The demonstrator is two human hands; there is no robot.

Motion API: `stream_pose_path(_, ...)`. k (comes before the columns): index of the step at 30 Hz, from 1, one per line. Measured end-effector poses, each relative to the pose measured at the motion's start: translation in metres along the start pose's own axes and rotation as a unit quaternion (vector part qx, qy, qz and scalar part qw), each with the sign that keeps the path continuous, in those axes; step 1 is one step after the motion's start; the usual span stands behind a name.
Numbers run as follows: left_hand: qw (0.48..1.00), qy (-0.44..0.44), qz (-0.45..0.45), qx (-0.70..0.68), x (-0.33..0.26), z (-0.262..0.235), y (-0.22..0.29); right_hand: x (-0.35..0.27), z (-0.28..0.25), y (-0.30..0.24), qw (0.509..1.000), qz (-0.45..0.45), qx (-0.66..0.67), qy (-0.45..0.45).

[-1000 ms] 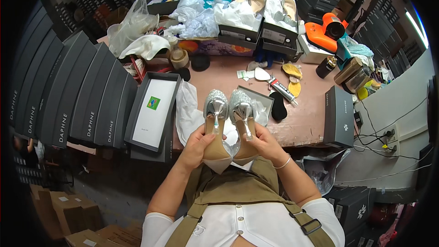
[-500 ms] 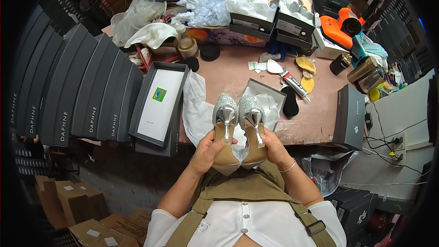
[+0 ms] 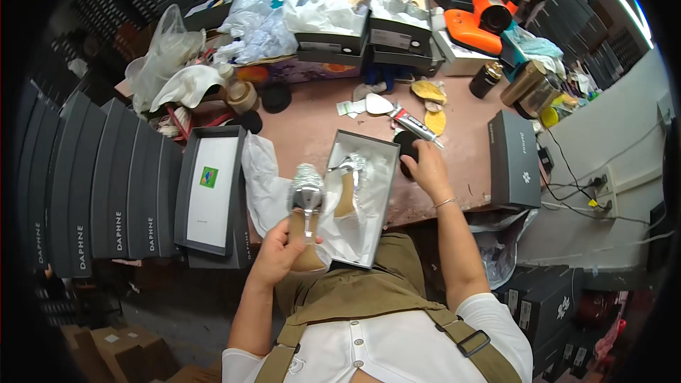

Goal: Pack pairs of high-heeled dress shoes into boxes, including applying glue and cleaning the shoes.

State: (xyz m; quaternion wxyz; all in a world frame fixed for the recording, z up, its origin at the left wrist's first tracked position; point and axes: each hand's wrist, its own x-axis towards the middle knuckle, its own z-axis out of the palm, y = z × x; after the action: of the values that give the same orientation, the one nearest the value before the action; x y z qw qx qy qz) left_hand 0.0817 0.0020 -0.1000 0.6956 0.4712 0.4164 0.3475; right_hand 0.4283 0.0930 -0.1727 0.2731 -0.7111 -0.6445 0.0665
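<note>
My left hand (image 3: 275, 252) grips a silver glitter high-heeled shoe (image 3: 308, 198), its tan sole and metallic heel facing up. The matching shoe (image 3: 345, 195) lies sole up on white tissue inside an open grey shoebox (image 3: 390, 170), right beside the held one. At the table's middle right, my right hand (image 3: 430, 170) has its fingers and thumb closed at the edge of a black oval pad (image 3: 405, 147), which still lies on the table. The fingers partly cover the pad.
A glue tube (image 3: 417, 126), yellow pads (image 3: 428, 91) and a dark bottle (image 3: 486, 79) lie beyond my right hand. An open box lid (image 3: 213, 191) and upright shoeboxes (image 3: 103, 184) stand left. Boxed shoes (image 3: 330, 39) and an orange device (image 3: 474, 32) are behind; a grey box (image 3: 512, 159) stands right.
One shoe has gone from my hands into the box. My right hand has let go and moved right to the black pad. The left still holds the other shoe; the view has shifted.
</note>
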Motion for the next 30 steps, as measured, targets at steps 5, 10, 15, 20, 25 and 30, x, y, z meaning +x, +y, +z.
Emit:
stream_pose_path(5, 0.999, -0.026, -0.008, 0.024, 0.009, 0.018, 0.001, 0.003, 0.064, 0.062, 0.998, -0.056, 0.026, 0.001)
stream_pose_path(10, 0.998, -0.003, -0.045, -0.042, 0.001, 0.015, 0.001, -0.014, -0.031, -0.067, 0.941, -0.134, 0.303, 0.072)
stream_pose_path(15, 0.999, -0.015, -0.022, -0.035, -0.006, 0.029, -0.004, -0.049, -0.047, -0.148, 0.87, -0.461, 0.175, 0.013)
stream_pose_path(20, 0.997, 0.029, -0.035, -0.06, -0.016, 0.014, -0.005, -0.032, -0.043, -0.143, 0.933, -0.307, 0.15, 0.111)
stream_pose_path(25, 0.998, 0.035, -0.042, -0.015, -0.025, 0.01, -0.012, -0.041, -0.031, -0.158, 0.875, -0.465, 0.123, 0.046)
stream_pose_path(30, 0.994, 0.076, 0.008, 0.082, -0.025, 0.002, -0.009, -0.047, -0.058, -0.174, 0.841, -0.524, 0.133, 0.032)
